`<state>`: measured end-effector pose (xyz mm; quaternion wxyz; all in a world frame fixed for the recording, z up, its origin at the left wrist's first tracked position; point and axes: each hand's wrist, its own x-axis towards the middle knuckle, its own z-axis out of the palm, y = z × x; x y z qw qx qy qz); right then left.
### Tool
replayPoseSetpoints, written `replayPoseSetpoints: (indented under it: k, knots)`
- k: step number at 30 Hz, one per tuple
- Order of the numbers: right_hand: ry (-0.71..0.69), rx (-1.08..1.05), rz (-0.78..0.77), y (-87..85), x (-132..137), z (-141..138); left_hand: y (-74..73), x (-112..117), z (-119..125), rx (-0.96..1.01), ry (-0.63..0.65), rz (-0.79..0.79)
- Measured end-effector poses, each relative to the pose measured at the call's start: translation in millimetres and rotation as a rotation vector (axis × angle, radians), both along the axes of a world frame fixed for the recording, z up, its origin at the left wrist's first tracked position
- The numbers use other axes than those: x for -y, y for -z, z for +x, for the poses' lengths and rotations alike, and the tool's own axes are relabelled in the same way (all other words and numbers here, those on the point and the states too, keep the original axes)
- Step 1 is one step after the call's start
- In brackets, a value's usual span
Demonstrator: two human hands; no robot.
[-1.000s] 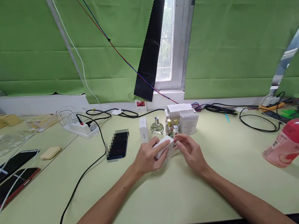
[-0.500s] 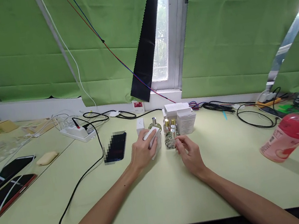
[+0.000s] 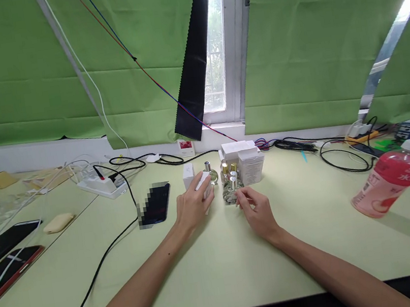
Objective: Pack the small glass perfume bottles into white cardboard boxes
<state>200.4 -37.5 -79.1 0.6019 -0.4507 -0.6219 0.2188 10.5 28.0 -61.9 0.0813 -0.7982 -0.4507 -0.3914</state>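
My left hand [image 3: 192, 204] is closed around a small white box [image 3: 205, 184], whose lower part the fingers partly hide. My right hand [image 3: 259, 212] has thumb and fingers pinched at the right side of a clear glass perfume bottle [image 3: 229, 195] with a silver cap, standing on the table. Behind that bottle stand more bottles with gold caps [image 3: 225, 168]. Another silver-capped perfume bottle [image 3: 213, 175] stands just behind the box in my left hand. A second small white box [image 3: 188, 172] is upright to its left.
Larger white boxes [image 3: 252, 166] stand behind the bottles. A dark phone [image 3: 160, 203] lies left of my left hand, near a black cable [image 3: 106, 253] and a white power strip [image 3: 104, 185]. A pink drink bottle [image 3: 390, 182] leans at the right. Coiled cables [image 3: 296, 145] lie along the wall.
The white box in my left hand has gone from tilted to more upright and a little lower. My right hand stays pinched at the bottle. The whole view has shifted slightly.
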Motion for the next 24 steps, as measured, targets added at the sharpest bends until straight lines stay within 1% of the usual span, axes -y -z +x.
replayPoseSetpoints:
  k: [6,12,14,24]
  knots:
    - [-0.001,0.002,-0.012,-0.4,-2,3,-10.7,5,-8,-0.179,0.068,-0.124]
    - [-0.010,0.024,-0.023,0.0,-2,3,-12.2,-1,-15,-0.205,0.148,-0.234]
    - [-0.016,0.036,-0.022,0.5,-2,3,-11.5,-3,-15,-0.217,0.141,-0.240]
    - [-0.015,0.033,0.033,-0.1,-4,5,-6.2,-9,-6,-0.217,0.027,-0.214]
